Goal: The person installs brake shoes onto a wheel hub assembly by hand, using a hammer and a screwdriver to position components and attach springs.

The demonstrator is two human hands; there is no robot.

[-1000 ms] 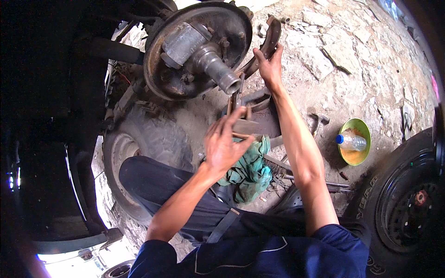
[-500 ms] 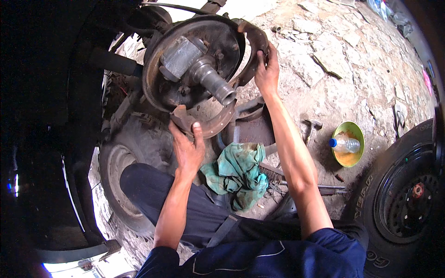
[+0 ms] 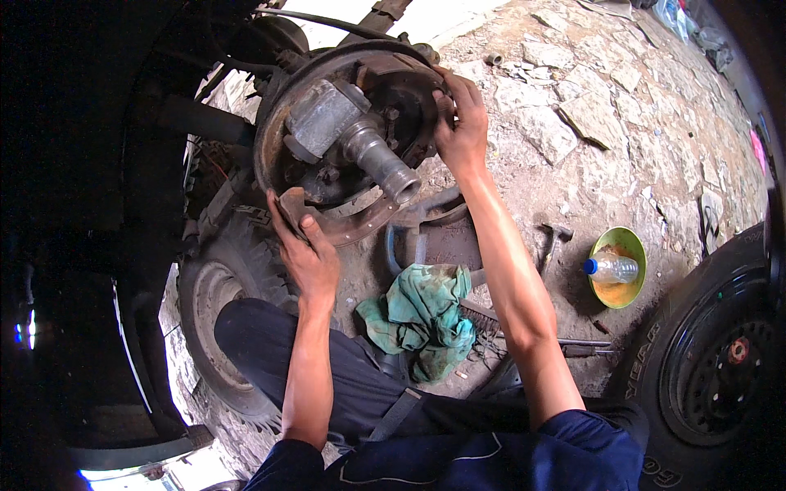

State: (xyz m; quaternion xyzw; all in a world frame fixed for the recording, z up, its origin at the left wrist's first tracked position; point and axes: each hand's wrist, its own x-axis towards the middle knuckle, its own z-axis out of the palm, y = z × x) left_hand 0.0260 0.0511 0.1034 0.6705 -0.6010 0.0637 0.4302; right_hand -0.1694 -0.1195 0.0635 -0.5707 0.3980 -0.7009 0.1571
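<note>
A round brake backing plate (image 3: 264, 143) faces me, with a grey metal block (image 3: 323, 121) and a hollow steel spindle (image 3: 381, 159) jutting from its centre. Two curved, rusty brake shoes lie against it. My left hand (image 3: 309, 260) is closed on the end of the lower brake shoe (image 3: 360, 224), thumb on the near face, fingers partly hidden behind. At the plate's right side, my right hand (image 3: 464, 127) grips the upper right brake shoe (image 3: 419, 80). Part of that shoe is hidden by the spindle and my fingers.
A green rag (image 3: 422, 307) and a brush (image 3: 479, 315) lie below the plate, near a rusty metal drum (image 3: 450, 244). Rightward are a hammer (image 3: 557, 234), a green bowl (image 3: 637, 245) holding a bottle (image 3: 614, 268), and a wheel (image 3: 655, 368). Another tyre (image 3: 190, 315) lies left.
Both hands have moved left, carrying the two brake shoes in against the backing plate. Half a second ago the shoes stood out from its right and lower edges.
</note>
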